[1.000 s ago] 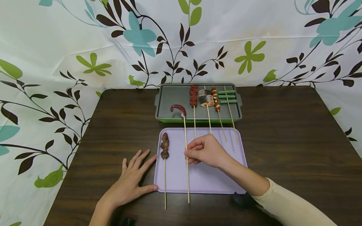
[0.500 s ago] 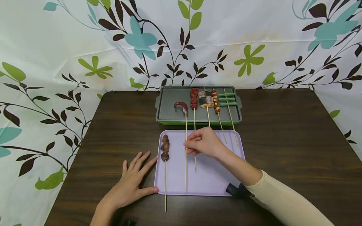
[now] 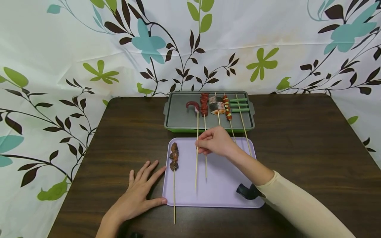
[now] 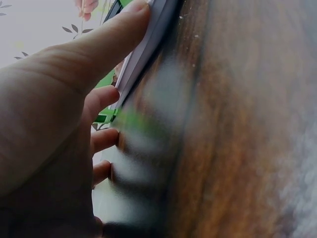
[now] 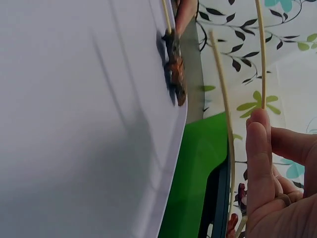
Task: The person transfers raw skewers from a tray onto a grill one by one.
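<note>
My right hand (image 3: 215,142) pinches the stick of an octopus-tentacle skewer (image 3: 192,105) between thumb and fingertips. The red curled tentacle is over the left half of a grey grill plate (image 3: 178,119), beside a red meat skewer (image 3: 204,105). In the right wrist view the pinched bamboo stick (image 5: 263,64) rises from my fingertips. My left hand (image 3: 134,195) lies with spread fingers on the table, thumb and index finger at the left rim of a lilac tray (image 3: 223,185). On that tray lies a brown meat skewer (image 3: 174,157), its stick reaching past the front rim.
On the grill plate also lie a fish skewer (image 3: 217,105), a red-and-yellow skewer (image 3: 227,107) and a green vegetable skewer (image 3: 239,105), sticks overhanging the tray. A black wrist device (image 3: 248,191) hangs below my right sleeve. A patterned cloth (image 3: 214,33) hangs behind the table.
My right hand has carried the tentacle skewer forward, bringing the tentacle farther over the grill plate and closer to the red meat skewer. My left hand has stayed at the tray's rim.
</note>
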The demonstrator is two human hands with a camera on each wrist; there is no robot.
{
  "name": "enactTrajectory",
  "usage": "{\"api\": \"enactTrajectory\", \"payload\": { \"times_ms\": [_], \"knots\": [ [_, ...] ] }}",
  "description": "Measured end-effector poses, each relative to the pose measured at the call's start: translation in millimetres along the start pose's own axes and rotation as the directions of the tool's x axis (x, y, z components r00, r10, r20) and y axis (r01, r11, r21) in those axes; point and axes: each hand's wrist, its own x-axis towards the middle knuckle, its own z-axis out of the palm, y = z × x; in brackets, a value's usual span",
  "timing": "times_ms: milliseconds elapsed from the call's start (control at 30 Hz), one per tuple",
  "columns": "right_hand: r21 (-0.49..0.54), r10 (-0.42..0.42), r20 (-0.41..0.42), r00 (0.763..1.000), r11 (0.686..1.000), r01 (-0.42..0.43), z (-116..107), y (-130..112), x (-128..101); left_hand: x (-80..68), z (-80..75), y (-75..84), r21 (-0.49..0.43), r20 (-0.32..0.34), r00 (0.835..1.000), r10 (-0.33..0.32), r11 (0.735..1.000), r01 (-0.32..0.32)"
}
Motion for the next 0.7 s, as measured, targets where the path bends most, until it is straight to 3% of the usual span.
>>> {"api": "enactTrajectory", "payload": {
  "times_ms": [700],
  "knots": [
    [-0.042, 0.082, -0.056, 0.995, 0.996, -0.085, -7.3, -10.8, 34.6, 1.0, 1.3, 1.1, 0.001, 0.006, 1.0, -0.006, 1.0, 0.006]
  ]
}}
